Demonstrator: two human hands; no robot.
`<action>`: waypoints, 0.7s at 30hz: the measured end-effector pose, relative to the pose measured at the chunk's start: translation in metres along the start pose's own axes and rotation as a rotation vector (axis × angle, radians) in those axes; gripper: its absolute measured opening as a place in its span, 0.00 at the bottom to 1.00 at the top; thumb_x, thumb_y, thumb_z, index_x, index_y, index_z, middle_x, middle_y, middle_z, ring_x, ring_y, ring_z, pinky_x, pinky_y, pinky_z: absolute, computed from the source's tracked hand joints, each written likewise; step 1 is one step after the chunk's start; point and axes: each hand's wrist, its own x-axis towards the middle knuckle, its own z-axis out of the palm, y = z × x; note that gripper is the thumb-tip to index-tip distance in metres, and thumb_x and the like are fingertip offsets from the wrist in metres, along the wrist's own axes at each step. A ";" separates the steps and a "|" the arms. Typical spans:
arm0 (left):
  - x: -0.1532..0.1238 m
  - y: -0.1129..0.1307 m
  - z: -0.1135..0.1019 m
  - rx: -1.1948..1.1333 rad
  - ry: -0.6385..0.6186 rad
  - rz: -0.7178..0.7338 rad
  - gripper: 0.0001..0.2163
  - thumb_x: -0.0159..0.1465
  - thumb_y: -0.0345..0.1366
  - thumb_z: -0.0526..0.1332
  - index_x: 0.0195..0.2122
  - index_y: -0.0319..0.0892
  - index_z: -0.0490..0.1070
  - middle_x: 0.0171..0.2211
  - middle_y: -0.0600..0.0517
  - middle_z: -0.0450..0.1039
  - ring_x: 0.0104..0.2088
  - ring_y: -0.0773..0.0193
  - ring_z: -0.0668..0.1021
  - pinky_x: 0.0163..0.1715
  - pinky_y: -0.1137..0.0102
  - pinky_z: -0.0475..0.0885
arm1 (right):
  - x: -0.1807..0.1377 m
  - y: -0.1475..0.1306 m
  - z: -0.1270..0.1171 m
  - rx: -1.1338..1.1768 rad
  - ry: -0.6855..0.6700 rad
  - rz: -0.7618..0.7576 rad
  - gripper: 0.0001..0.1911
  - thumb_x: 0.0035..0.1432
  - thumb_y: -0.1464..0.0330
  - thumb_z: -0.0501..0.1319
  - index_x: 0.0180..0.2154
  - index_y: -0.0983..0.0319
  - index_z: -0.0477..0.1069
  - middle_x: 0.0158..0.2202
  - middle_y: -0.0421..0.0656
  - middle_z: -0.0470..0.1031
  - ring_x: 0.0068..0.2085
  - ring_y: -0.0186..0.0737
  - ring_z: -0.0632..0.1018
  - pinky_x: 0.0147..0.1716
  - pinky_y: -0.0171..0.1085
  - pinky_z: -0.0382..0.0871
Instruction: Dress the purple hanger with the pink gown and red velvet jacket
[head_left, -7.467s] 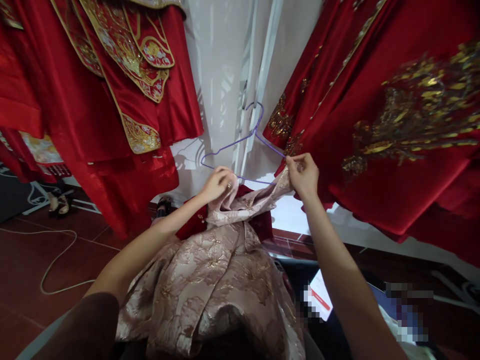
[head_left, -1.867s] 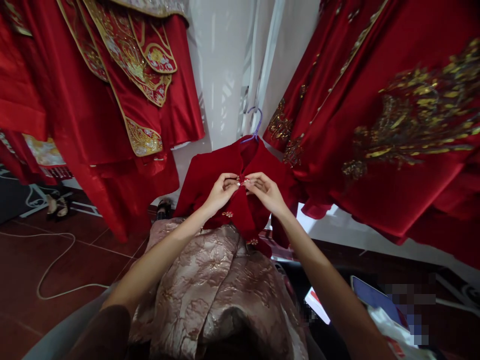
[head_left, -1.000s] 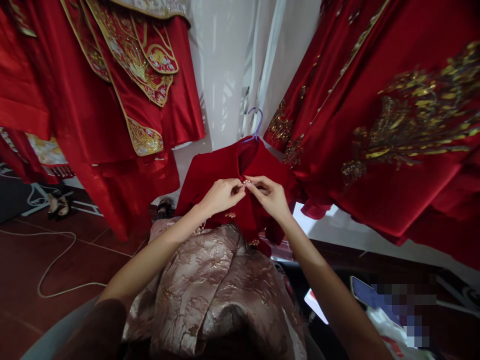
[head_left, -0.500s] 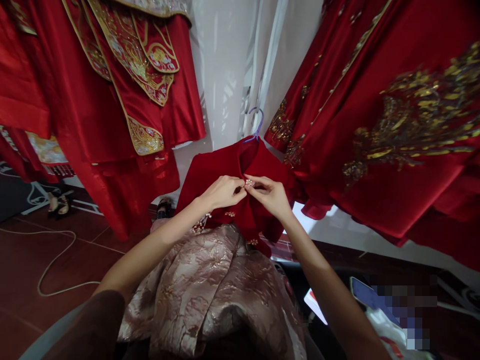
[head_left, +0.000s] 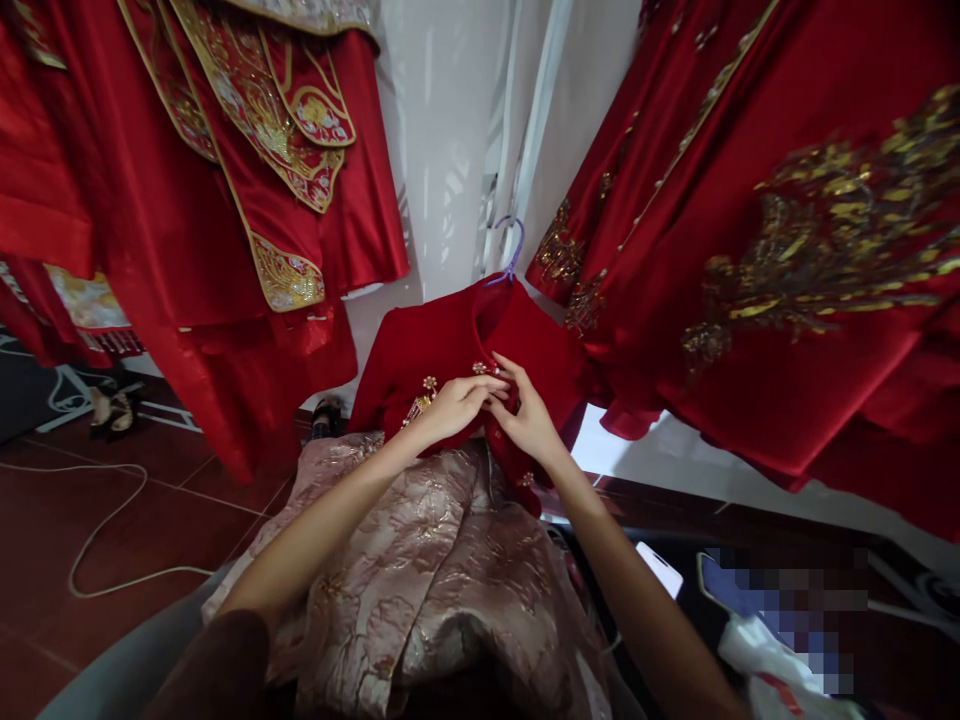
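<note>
Down at nine o'clock, a thin white cord (head_left: 97,540) loops over the reddish-brown tiled floor (head_left: 45,600), with a pair of pale strappy sandals (head_left: 109,408) just beyond it. Above them, from ten to eleven o'clock, hang bright red satin robes with gold embroidered panels (head_left: 255,150). At twelve o'clock a thin purple wire hanger (head_left: 511,240) shows only its hook, against the white wall (head_left: 442,150). It carries the dark red velvet jacket (head_left: 416,350), which hangs with its front towards us, so the opening sits within easy reach of both hands. Our left hand (head_left: 454,405), its arm entering from seven o'clock, has fingers curled nearly closed, tips nipping the jacket's front edge just right of a small gold and pearl clasp (head_left: 427,385). Our right hand (head_left: 529,420) meets it from five o'clock, likewise pinched tight on the same edge (the fingertips of the two touch), a grip that suits so small a fastening, we judge. Under our forearms, at six o'clock, a pale pink brocade skirt (head_left: 420,570) spreads below the jacket, which overlaps its top. At four o'clock a small white flat card or phone (head_left: 660,568) lies on a dark surface; we cannot tell which. From one to three o'clock more red satin with heavy gold beadwork (head_left: 787,230) drapes close beside the jacket's shoulder.
</note>
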 end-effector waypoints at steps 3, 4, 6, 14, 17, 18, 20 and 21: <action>-0.010 -0.004 0.002 -0.005 0.003 -0.035 0.12 0.63 0.31 0.51 0.39 0.42 0.74 0.40 0.50 0.76 0.41 0.65 0.77 0.43 0.69 0.71 | -0.012 0.005 -0.014 0.001 -0.037 0.118 0.34 0.49 0.76 0.54 0.60 0.59 0.53 0.48 0.47 0.72 0.48 0.39 0.74 0.48 0.41 0.69; -0.014 -0.005 0.001 0.000 0.017 -0.049 0.11 0.63 0.31 0.51 0.39 0.41 0.74 0.40 0.50 0.76 0.40 0.66 0.77 0.42 0.69 0.72 | -0.016 0.005 -0.021 -0.024 -0.055 0.164 0.33 0.50 0.76 0.54 0.59 0.60 0.55 0.44 0.46 0.74 0.44 0.39 0.76 0.45 0.40 0.71; -0.022 -0.007 -0.003 0.025 0.093 -0.078 0.10 0.63 0.32 0.52 0.38 0.41 0.73 0.39 0.50 0.76 0.38 0.67 0.77 0.38 0.71 0.72 | -0.023 0.004 -0.037 -0.146 -0.053 0.234 0.25 0.50 0.74 0.55 0.52 0.60 0.63 0.38 0.44 0.76 0.38 0.39 0.78 0.39 0.38 0.72; -0.051 -0.027 -0.017 0.297 0.502 -0.226 0.09 0.57 0.28 0.57 0.39 0.42 0.67 0.40 0.50 0.72 0.34 0.69 0.75 0.33 0.74 0.72 | -0.024 -0.018 -0.087 -0.514 0.109 0.173 0.09 0.52 0.65 0.60 0.37 0.59 0.73 0.28 0.42 0.76 0.28 0.38 0.75 0.28 0.35 0.67; -0.058 -0.030 -0.014 0.341 0.470 -0.244 0.11 0.57 0.27 0.56 0.41 0.43 0.67 0.42 0.51 0.73 0.39 0.67 0.76 0.36 0.73 0.72 | -0.019 -0.035 -0.084 -0.377 0.119 0.123 0.11 0.52 0.62 0.61 0.37 0.60 0.70 0.27 0.42 0.75 0.27 0.36 0.74 0.25 0.34 0.65; -0.059 -0.030 -0.012 0.356 0.457 -0.245 0.12 0.57 0.26 0.56 0.42 0.44 0.67 0.42 0.51 0.73 0.40 0.67 0.76 0.37 0.73 0.72 | -0.018 -0.042 -0.080 -0.328 0.109 0.112 0.11 0.52 0.62 0.61 0.37 0.60 0.68 0.27 0.42 0.74 0.26 0.36 0.74 0.25 0.34 0.65; -0.060 -0.030 -0.009 0.373 0.424 -0.244 0.15 0.57 0.26 0.56 0.44 0.45 0.68 0.43 0.51 0.73 0.40 0.66 0.76 0.38 0.72 0.72 | -0.017 -0.056 -0.069 -0.244 0.049 0.093 0.11 0.53 0.61 0.61 0.36 0.60 0.67 0.28 0.42 0.73 0.27 0.35 0.73 0.25 0.33 0.65; -0.060 -0.030 -0.008 0.375 0.406 -0.242 0.15 0.57 0.27 0.56 0.45 0.46 0.68 0.43 0.51 0.73 0.39 0.66 0.76 0.38 0.71 0.72 | -0.017 -0.062 -0.061 -0.212 0.000 0.084 0.10 0.54 0.61 0.61 0.35 0.59 0.66 0.28 0.41 0.73 0.26 0.34 0.73 0.25 0.33 0.65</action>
